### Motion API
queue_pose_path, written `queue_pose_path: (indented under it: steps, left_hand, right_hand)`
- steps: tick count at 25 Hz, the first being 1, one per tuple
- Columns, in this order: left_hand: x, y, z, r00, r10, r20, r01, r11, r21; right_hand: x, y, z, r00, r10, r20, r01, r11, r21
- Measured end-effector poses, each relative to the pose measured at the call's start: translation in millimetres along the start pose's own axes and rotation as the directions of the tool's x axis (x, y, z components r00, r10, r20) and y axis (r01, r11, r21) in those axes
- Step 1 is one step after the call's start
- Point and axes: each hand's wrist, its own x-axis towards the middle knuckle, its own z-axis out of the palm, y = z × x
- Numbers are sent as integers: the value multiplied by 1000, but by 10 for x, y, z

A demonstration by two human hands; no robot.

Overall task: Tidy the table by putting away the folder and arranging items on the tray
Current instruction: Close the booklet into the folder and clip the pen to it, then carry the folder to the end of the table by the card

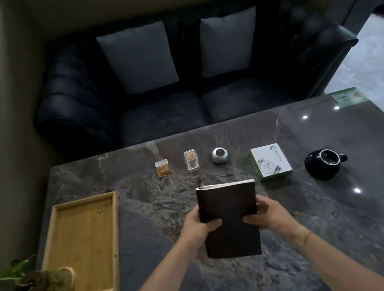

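A dark brown folder [228, 205] is held closed above the middle of the marble table [336, 223]. My left hand [200, 225] grips its left edge and my right hand [268, 213] grips its right edge, thumbs on the cover. An empty wooden tray [87, 239] lies at the left. Along the far side stand a small orange box [163, 170], a clear plastic box [191, 160], a silver faceted object [219, 155] and a white and green box [270, 162]. A black teapot-like cup [323, 166] sits at the right.
A potted plant [32, 288] overlaps the tray's near left corner. A black sofa [198, 99] with two grey cushions stands behind the table. A wall runs along the left. A green card [349, 97] lies at the far right corner.
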Motion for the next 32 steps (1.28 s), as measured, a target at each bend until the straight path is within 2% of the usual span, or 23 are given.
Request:
queue_pose_path:
  steps: [2,5,9,12,15,21,32]
  left_hand:
    - [-84,41,-42,999,-40,11,40,997,-63]
    - [-186,75,-63,993,-108,53,111,992,-56]
    - [-276,56,39,965,-192,179,216,968,-126]
    - [-349,34,183,958,-199,208,208,978,-23]
    - [-417,21,374,942,-198,271,173,978,113]
    - [-500,-80,1061,918,-203,341,120,961,249]
    - [-741,-520,2820,843,-250,476,81,934,347]
  right_hand:
    - [-118,148,50,999,23,-37,-22,1000,15]
    - [-298,290,94,996,28,-89,-20,996,92]
    - [-568,371,28,990,31,-135,-4,980,198]
    - [-781,414,-107,982,36,-187,19,959,283]
    - [-1002,460,-261,968,44,-245,28,958,285]
    - [-1537,568,-776,935,23,-355,71,966,249]
    - [-2593,1132,-2171,845,-47,-533,181,962,203]
